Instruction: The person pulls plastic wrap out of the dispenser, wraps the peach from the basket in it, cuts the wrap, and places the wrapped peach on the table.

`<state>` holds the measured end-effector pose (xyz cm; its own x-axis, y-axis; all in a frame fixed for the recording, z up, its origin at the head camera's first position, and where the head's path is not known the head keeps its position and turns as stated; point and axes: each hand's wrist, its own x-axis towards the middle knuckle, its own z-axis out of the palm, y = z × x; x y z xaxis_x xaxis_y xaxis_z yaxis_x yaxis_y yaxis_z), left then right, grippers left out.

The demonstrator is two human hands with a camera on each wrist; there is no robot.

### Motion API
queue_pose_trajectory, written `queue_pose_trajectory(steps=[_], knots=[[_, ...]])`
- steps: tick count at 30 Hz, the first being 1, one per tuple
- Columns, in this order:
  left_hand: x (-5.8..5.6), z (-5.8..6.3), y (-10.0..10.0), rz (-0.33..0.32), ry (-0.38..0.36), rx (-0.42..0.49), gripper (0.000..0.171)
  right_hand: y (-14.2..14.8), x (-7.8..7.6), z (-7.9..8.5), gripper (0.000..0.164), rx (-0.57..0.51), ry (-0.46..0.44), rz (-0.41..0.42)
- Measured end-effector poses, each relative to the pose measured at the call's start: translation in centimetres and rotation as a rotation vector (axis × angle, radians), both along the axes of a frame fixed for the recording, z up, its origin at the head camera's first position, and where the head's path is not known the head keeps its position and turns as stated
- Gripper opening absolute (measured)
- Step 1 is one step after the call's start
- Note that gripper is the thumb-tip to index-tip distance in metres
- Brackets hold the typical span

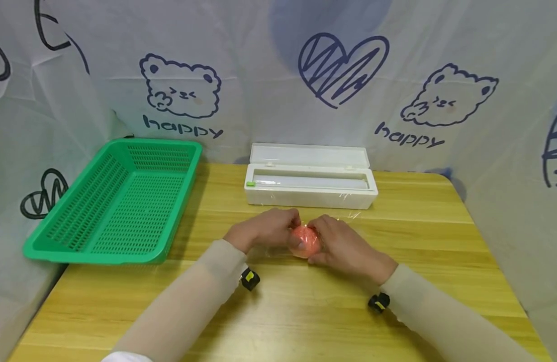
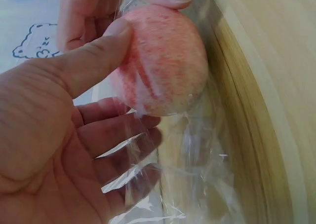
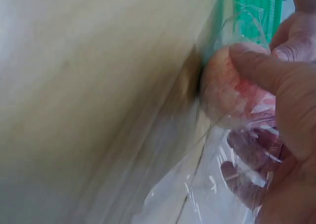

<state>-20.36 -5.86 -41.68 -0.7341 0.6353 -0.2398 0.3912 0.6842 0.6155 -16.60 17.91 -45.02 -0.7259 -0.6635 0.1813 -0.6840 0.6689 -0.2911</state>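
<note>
A pinkish-red apple is held between both hands over the table, in front of the white box. Clear cling film lies against it and trails loosely below it in both wrist views. My left hand grips the apple from the left, its thumb on the skin and its fingers behind the film. From the other side my right hand holds the fruit with its thumb on top, and its fingers show through the film. The apple's underside is hidden in the head view.
A white cling-film box with its lid raised stands at the back of the wooden table, a roll inside. To the left lies a green perforated basket. A printed white cloth hangs behind and at the sides.
</note>
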Motion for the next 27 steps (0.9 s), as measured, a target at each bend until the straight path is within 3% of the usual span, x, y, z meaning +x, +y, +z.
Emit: queue_pose_trajectory(steps=[4,11,14,19,22,27], knots=[[-0.4,0.2,-0.1,0.017,0.042,-0.016,0.039,0.1,-0.8,0.3,0.066,-0.023,-0.092,-0.026],[-0.7,0.0,-0.1,0.022,0.03,-0.011,0.042,0.4,-2.3,0.8,0.064,-0.04,-0.179,-0.027],[-0.7,-0.1,-0.1,0.058,0.097,-0.002,0.04,0.6,-2.8,0.8,0.063,-0.038,-0.206,-0.03],[-0.3,-0.2,0.2,0.126,0.278,0.038,0.034,0.8,-3.7,1.1,0.058,-0.037,-0.263,-0.026],[0.0,-0.3,0.4,0.086,0.36,0.043,0.034,0.9,-4.1,1.3,0.053,-0.042,-0.308,-0.026],[0.5,-1.4,0.7,0.004,0.464,-0.014,0.056,1.0,-4.9,1.8,0.052,-0.021,-0.327,-0.018]])
